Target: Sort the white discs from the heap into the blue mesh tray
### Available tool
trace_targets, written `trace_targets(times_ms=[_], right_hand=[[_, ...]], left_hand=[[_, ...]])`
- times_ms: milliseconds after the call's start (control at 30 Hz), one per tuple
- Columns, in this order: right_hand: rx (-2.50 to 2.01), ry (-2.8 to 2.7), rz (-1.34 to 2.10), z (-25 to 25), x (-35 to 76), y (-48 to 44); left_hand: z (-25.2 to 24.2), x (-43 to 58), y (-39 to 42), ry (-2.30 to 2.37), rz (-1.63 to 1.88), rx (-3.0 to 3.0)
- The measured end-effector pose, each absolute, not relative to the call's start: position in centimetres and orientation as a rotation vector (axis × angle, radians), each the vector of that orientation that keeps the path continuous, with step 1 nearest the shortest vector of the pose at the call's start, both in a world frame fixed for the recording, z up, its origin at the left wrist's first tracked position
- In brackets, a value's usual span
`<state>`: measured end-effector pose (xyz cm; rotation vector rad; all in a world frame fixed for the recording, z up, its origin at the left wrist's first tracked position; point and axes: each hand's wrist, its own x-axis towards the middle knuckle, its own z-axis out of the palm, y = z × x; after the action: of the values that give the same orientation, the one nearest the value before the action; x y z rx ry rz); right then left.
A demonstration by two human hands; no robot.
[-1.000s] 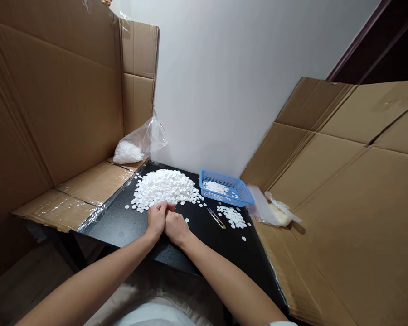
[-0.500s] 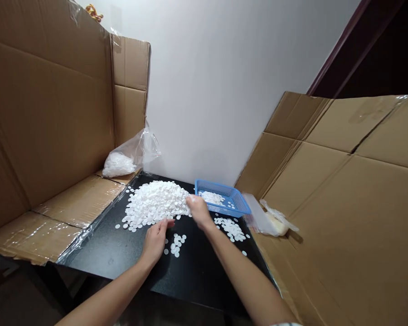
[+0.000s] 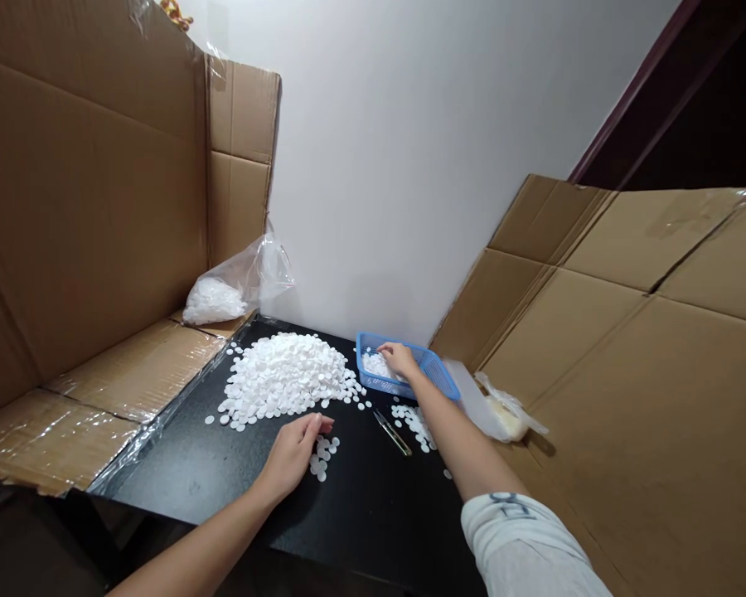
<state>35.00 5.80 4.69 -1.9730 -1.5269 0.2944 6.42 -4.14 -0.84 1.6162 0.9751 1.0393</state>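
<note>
A large heap of white round discs (image 3: 286, 373) lies on the black table (image 3: 224, 464). My left hand (image 3: 295, 448) rests in front of the heap, fingers curled together; whatever they hold, if anything, is hidden. Just beside it lies a small cluster of discs (image 3: 321, 464), partly covered by the hand. My right hand (image 3: 399, 358) reaches over the blue plastic basket (image 3: 441, 380), its fingers loosely extended above the white discs (image 3: 376, 365) inside. No disc is visible between those fingers.
A slim metal-and-dark tool (image 3: 393, 434), perhaps tweezers, lies near another group of discs (image 3: 414, 423). Clear bags stand at left (image 3: 215, 298) and right (image 3: 506, 414). Cardboard panels (image 3: 99, 182) flank the table, with a wall (image 3: 398, 182) behind.
My right hand has moved from the heap's right edge to over the basket, uncovering the slim tool on the table. My left hand has shifted slightly right and closer to the small cluster.
</note>
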Motion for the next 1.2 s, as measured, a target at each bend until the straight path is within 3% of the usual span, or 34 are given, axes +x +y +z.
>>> trace_targets(times_ms=[200, 333, 467, 633, 833, 1200], right_hand=[[-1.883, -1.548, 0.252, 5.3, 33.1, 3.0], [-1.663, -1.773, 0.373, 3.0, 27.8, -3.0], [-1.508, -1.943, 0.528, 0.0, 24.2, -8.4], [-1.555, -1.906, 0.611, -1.3, 23.0, -8.9], [-1.54, -1.876, 0.615, -1.6, 21.3, -8.2], [-1.784, -2.324, 0.094, -0.2, 18.6, -8.6]], left_hand=[[-0.7, 6.1, -3.5, 1.019, 1.232, 1.433], [-0.2, 3.8, -3.6, 1.095, 1.314, 1.42], [0.3, 0.3, -4.4, 1.1, 1.147, 1.598], [0.7, -0.5, -5.3, 0.996, 0.863, 1.811], [0.3, 2.2, -5.5, 0.986, 0.877, 1.901], [-0.3, 2.0, -5.2, 1.04, 1.003, 1.886]])
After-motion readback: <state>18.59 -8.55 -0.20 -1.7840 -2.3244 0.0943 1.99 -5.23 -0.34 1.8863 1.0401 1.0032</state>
